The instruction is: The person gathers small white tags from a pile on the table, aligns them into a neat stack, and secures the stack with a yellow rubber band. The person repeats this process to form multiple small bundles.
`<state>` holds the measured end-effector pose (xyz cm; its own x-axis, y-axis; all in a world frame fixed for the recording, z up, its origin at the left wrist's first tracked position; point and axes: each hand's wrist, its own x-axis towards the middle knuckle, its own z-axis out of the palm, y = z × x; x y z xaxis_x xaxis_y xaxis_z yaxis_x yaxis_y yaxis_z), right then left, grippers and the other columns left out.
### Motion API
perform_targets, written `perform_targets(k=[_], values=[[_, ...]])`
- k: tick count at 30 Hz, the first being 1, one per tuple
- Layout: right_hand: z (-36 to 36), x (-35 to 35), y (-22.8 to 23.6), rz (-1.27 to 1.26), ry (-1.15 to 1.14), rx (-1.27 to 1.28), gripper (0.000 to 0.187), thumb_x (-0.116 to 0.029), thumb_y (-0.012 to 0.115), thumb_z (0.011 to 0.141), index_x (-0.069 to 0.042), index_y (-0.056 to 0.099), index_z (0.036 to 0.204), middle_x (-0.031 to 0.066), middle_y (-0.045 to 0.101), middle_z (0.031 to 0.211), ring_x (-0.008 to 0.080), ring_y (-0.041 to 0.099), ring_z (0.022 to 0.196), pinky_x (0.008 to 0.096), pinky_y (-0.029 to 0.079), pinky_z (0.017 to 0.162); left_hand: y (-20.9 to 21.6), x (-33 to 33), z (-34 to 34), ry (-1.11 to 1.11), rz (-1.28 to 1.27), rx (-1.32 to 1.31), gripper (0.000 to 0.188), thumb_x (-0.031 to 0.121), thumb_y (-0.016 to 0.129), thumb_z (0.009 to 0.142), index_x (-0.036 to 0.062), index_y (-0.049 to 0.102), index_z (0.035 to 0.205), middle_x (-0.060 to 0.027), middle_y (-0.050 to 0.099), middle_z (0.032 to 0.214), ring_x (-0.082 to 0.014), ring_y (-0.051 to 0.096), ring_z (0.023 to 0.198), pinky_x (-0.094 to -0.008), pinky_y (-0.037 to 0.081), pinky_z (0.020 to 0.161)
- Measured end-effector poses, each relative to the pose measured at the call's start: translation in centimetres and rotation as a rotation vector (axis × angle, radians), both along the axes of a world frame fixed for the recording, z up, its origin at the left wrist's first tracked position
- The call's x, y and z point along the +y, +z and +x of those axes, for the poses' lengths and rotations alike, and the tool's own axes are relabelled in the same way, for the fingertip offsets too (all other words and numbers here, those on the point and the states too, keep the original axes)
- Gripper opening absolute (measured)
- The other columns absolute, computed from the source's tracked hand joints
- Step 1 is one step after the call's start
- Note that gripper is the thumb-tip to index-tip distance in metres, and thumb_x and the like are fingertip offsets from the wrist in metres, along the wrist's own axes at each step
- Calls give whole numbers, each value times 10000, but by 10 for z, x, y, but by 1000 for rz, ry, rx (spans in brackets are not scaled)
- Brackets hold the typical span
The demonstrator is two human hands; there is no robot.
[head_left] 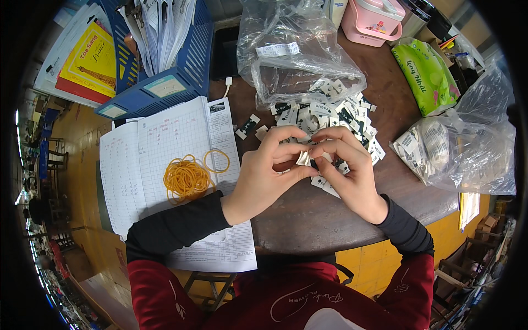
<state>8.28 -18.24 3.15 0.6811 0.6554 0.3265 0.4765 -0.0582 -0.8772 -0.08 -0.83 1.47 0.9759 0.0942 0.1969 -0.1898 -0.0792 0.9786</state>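
Over the middle of the table, my left hand (pixel 269 168) and my right hand (pixel 347 168) meet, fingers curled toward each other. Between them is a small stack of white labels (pixel 303 159), its edges fanned; the left fingers and thumb are closed round it. My right thumb and fingertips pinch at the stack's right side. Below and behind my hands spreads a loose pile of black-and-white labels (pixel 330 113). One label (pixel 248 126) lies apart, left of the pile. My fingers hide part of the stack and of the pile.
A heap of yellow rubber bands (pixel 187 179) rests on an open notebook (pixel 124 170) at left, near a blue file rack (pixel 192 60). Behind the pile lies a clear plastic bag (pixel 297 33). To the right are a green tissue pack (pixel 425 77) and a bag of bundled labels (pixel 473 148).
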Motion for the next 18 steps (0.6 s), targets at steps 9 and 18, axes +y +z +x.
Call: perform_targets(k=[9, 18], values=[[-4, 3, -1, -51, -24, 29, 133, -13, 733, 813, -1, 669, 928, 97, 630, 1082, 115, 604, 766, 238, 477, 596, 4, -1, -5, 14, 138, 18, 522, 41, 754, 857, 65, 460, 1288, -142, 725, 1087, -225, 718, 1005, -304, 586, 836], [-2, -1, 0, -20, -40, 37, 74, 14, 678, 881, 20, 652, 950, 98, 619, 1073, 130, 612, 816, 241, 485, 688, 4, 1, -2, -43, 132, -43, 635, 32, 799, 812, 43, 413, 1315, -179, 662, 1210, -217, 662, 1119, -321, 563, 913]])
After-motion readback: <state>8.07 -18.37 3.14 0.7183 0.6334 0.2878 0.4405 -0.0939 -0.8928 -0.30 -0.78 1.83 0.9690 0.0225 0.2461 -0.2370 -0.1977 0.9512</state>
